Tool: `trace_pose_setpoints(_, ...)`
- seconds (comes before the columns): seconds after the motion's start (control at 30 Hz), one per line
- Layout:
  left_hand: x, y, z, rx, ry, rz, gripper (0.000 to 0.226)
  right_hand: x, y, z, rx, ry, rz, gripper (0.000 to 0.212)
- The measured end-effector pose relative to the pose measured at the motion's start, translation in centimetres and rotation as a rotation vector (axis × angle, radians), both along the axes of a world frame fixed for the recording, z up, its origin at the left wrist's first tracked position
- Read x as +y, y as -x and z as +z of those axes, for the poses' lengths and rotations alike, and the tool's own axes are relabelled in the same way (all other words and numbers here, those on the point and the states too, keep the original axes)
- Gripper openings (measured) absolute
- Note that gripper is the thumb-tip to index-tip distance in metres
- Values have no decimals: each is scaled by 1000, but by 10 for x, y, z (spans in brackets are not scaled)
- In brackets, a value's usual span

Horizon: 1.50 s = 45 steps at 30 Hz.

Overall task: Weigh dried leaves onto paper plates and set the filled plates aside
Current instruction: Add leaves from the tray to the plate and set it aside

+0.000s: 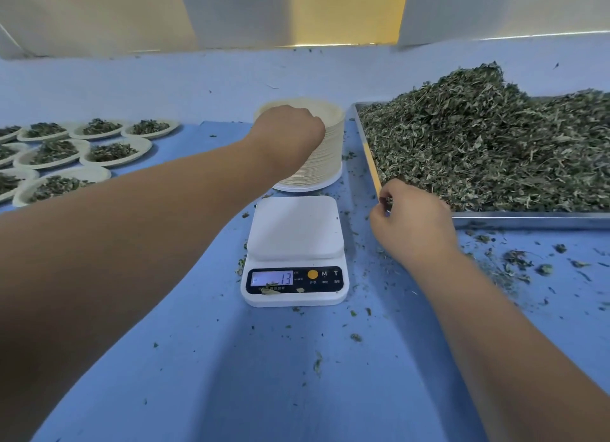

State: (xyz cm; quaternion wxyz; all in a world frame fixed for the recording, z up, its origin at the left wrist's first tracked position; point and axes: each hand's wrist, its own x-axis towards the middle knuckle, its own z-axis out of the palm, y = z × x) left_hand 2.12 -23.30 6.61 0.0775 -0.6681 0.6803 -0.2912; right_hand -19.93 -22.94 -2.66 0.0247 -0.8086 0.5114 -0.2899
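A white digital scale [294,240] sits mid-table with a bare platform; its display reads about -13. Behind it stands a tall stack of paper plates [330,151]. My left hand [288,134] rests over the top of that stack, fingers curled down on the top plate's rim. My right hand [409,217] is at the near left corner of the metal tray [528,217], fingers pinched on a few dried leaves. The tray holds a big heap of dried leaves [488,138].
Several filled paper plates [112,152] lie in rows at the far left on the blue table cover [231,359]. Loose leaf bits are scattered around the scale and in front of the tray. A pale wall runs along the table's back.
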Motion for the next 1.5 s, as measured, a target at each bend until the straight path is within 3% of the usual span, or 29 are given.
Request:
trace_pose_setpoints(0.13, -3, -1, 1, -38, 21, -47, 37, -1, -2, -2, 16, -5, 6, 15)
trace_pose_setpoints(0.27, -5, -4, 6, 36, 187, -92, 45, -2, -1, -2, -2, -10, 1, 18)
trace_pose_setpoints(0.33, -4, -5, 12, 128, 273, -73, 26, -1, 0, -1, -25, -16, -4, 21)
trace_pose_setpoints(0.47, 13, -11, 12, 375, 496, -23, 21, 2, -3, 0, -91, -8, 29, 28)
trace_pose_setpoints(0.73, 73, -23, -49, 859, 826, -343, 25, 10, -11, 1, -199, -25, 92, 40)
trace_pose_setpoints(0.93, 114, -22, -79, 1287, 779, -400, 22, 23, -20, -1, -388, -67, 235, 67)
trace_pose_setpoints(1.03, 125, -22, -90, 1339, 775, -371, 21, 29, -25, -4, -400, -3, 304, 55)
trace_pose_setpoints(1.13, 125, -33, -97, 1489, 714, -209, 22, 29, -26, -8, -408, 38, 320, 44)
trace_pose_setpoints(1.33, 123, -52, -104, 1529, 536, 45, 17, 23, -15, -11, -191, 14, 336, 44)
trace_pose_setpoints(1.5, 120, -59, -110, 1504, 445, 129, 29, 16, -10, -8, -52, -8, 341, 67)
